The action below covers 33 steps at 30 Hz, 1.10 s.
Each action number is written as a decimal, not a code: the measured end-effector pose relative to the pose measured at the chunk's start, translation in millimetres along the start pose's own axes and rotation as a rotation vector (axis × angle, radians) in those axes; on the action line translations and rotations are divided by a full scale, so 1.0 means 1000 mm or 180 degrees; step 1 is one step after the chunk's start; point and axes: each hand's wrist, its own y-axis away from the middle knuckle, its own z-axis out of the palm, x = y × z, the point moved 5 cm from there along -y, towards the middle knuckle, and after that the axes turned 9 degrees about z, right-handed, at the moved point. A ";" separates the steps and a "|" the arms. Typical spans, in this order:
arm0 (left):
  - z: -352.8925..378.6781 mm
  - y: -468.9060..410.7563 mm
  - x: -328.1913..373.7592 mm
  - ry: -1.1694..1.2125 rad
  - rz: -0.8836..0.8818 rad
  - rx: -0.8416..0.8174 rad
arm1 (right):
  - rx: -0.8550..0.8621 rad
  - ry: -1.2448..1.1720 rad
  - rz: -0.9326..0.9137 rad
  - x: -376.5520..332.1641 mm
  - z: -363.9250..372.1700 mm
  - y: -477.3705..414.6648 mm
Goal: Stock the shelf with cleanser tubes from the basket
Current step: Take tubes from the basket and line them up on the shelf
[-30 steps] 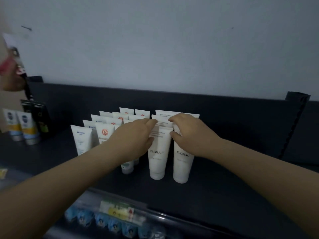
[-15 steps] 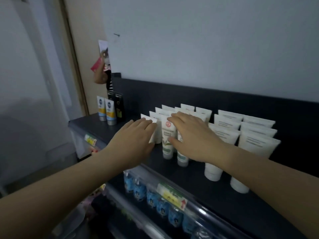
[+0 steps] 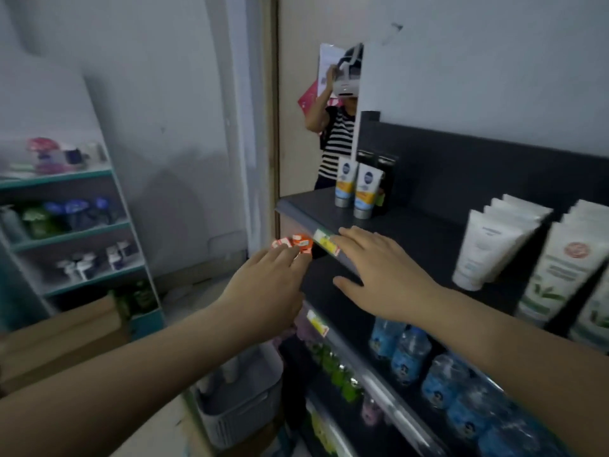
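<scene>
Although cleanser tubes [image 3: 487, 249] are already stood in close rows, caps down, on the right part of the dark shelf [image 3: 428, 225], nothing is held in either hand. The left hand [image 3: 263, 285] is stretched out just off the shelf's front corner with its fingers straight. The right hand [image 3: 385, 275] is spread flat and empty over the bare stretch beside the rows, thumb apart from the fingers. The tubes are packed upright, presumably so that labels face forward and each row props the next. The grey basket [image 3: 237, 400] is seen low down beneath the left forearm, beside the unit; what it holds cannot be made out. A reach down for more stock is judged to be the step in hand, since bare shelf is left between the rows and two blue-and-yellow tubes [image 3: 365, 189] at the far end.
</scene>
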 end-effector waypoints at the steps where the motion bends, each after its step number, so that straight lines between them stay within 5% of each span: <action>1: 0.008 0.009 -0.019 -0.0001 -0.0067 -0.0026 | -0.0031 0.0004 -0.0043 -0.015 0.008 -0.011; 15: 0.132 0.093 -0.178 0.0450 -0.0927 -0.0505 | -0.0748 0.0006 -0.0560 -0.139 0.149 -0.123; 33: 0.354 0.089 -0.283 0.1504 -0.1907 -0.1422 | -0.1967 -0.0312 -0.1089 -0.172 0.379 -0.256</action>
